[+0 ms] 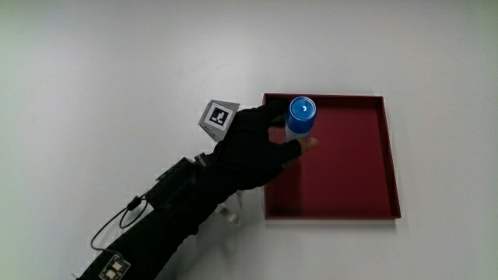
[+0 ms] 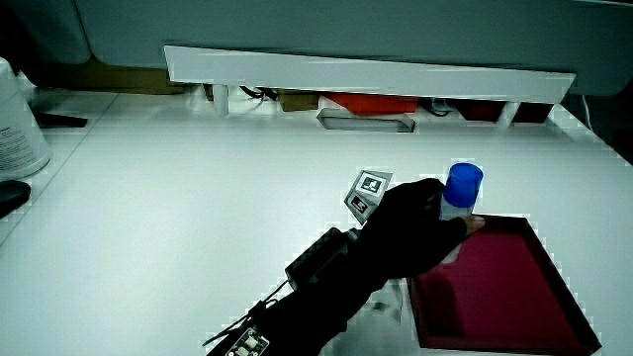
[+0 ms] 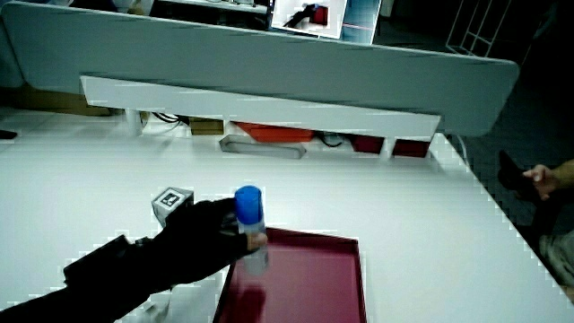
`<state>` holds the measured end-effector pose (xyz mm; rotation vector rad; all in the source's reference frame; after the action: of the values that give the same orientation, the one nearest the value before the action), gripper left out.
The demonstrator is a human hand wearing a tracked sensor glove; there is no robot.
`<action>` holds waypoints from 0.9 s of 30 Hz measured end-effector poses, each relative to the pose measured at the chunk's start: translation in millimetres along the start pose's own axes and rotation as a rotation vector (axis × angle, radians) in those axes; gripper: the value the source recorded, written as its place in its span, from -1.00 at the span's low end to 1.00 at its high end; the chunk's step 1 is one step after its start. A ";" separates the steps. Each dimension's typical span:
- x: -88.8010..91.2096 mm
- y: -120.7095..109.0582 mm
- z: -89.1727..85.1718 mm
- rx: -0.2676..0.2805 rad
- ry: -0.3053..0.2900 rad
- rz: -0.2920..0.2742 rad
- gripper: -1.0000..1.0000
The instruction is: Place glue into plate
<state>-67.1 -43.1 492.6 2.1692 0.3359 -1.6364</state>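
The glue is a white stick with a blue cap, standing upright in the dark red square plate, near the plate's corner farthest from the person. The gloved hand reaches over the plate's rim and its fingers wrap the glue's body. In both side views the blue cap rises above the fingers of the hand, and the plate lies under them. The glue's base is hidden by the hand.
A low white partition runs along the table's edge farthest from the person. A white container stands at the table's edge in a side view. The white tabletop surrounds the plate.
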 end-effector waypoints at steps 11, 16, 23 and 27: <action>-20.7 -3.7 -16.4 -0.036 0.026 0.053 0.00; -20.9 -4.0 -18.4 -0.043 0.036 0.052 0.00; -22.1 -4.8 -20.6 -0.054 0.019 0.083 -0.33; -24.9 -5.7 -15.6 -0.047 -0.039 0.041 -0.67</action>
<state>-63.2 -29.8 519.1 2.0931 0.3134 -1.6306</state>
